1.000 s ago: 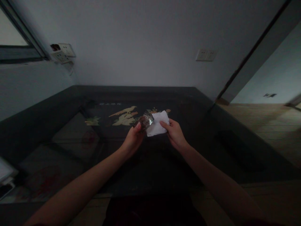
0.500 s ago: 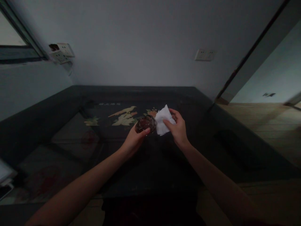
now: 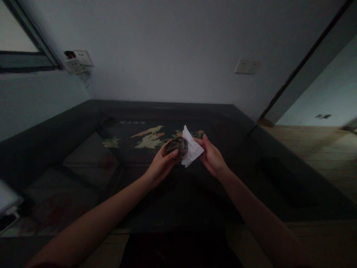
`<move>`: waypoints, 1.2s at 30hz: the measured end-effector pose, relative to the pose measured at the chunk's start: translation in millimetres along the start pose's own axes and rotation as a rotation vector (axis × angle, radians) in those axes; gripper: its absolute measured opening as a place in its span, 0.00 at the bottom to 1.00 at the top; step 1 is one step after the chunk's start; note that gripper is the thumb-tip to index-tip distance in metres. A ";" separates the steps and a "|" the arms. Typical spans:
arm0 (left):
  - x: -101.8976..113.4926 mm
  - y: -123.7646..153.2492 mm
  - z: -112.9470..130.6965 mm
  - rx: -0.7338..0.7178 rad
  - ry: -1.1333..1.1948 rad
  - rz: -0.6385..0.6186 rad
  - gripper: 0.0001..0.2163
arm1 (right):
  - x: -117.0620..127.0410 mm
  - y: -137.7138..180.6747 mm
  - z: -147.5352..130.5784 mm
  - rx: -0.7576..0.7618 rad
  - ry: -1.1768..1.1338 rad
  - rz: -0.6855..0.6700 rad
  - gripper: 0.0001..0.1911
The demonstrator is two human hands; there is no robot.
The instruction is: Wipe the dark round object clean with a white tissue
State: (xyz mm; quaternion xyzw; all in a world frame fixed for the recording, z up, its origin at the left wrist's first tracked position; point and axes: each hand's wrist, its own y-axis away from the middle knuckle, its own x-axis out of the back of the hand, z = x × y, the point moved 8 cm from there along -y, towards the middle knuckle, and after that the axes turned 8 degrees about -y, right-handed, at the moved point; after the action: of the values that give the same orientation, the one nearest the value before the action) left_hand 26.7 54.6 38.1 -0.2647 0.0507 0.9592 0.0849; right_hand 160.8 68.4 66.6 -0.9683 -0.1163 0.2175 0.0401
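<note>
My left hand (image 3: 162, 162) is closed around a small, dark, shiny glass dish (image 3: 178, 146), its thumb over the near side. Held against the dish's right side is a white tissue (image 3: 192, 149), one corner pointing up. My right hand (image 3: 212, 158) is at the tissue's right edge, thumb raised, with the other fingers partly hidden behind the paper. Both hands are above a dark table (image 3: 178, 208) printed with a bird and flowers (image 3: 147, 139).
A white object (image 3: 9, 197) lies at the table's left edge. On the right of the table is a long dark shape (image 3: 284, 182), too dim to name. The wall behind carries a socket plate (image 3: 247, 67) and another pair of sockets (image 3: 79, 62) in the left corner.
The tissue has moved left onto the dish and turned. My right thumb, which lay over the tissue's front, is now raised at its edge. The view has shifted slightly.
</note>
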 end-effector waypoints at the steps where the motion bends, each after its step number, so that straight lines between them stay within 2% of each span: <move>1: -0.1 0.0 0.4 0.004 0.009 -0.002 0.25 | 2.5 -1.3 -0.4 -0.025 -0.019 0.011 0.24; 4: -1.5 1.1 0.8 0.020 0.034 -0.013 0.23 | 7.3 -3.6 -3.2 -0.037 0.038 0.023 0.16; 6: -3.0 2.6 0.5 0.028 0.044 -0.022 0.22 | 6.6 -3.4 -7.1 0.031 0.169 0.009 0.13; 9: -6.7 5.4 -1.7 0.045 0.054 -0.049 0.22 | 4.4 3.1 -21.3 0.288 0.417 0.060 0.11; 11: -9.3 7.2 -3.3 0.053 0.063 -0.068 0.22 | -0.5 11.9 -30.8 0.473 0.542 0.093 0.13; 14: -12.4 10.1 -5.0 0.070 0.078 -0.086 0.22 | -13.9 21.2 -33.6 0.610 0.630 0.038 0.18; 19: -15.6 13.9 -5.8 0.097 0.110 -0.085 0.20 | -34.8 26.8 -24.0 0.654 0.567 -0.079 0.18; 25: -16.1 15.2 -10.6 0.081 0.081 -0.090 0.24 | -34.0 26.8 -9.7 0.607 0.538 0.044 0.17; 31: -27.5 19.5 -15.1 0.066 -0.046 -0.212 0.34 | -17.4 16.8 -6.8 0.464 0.330 0.127 0.18; 36: -16.7 12.9 -20.6 0.020 -0.211 -0.154 0.29 | -13.3 13.6 -9.1 0.445 0.318 0.168 0.19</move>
State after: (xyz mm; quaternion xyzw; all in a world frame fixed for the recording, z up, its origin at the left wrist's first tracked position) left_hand 48.7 36.7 29.8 -0.1644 0.0303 0.9719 0.1657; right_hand 155.9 51.7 78.5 -0.9639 0.0229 0.0856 0.2510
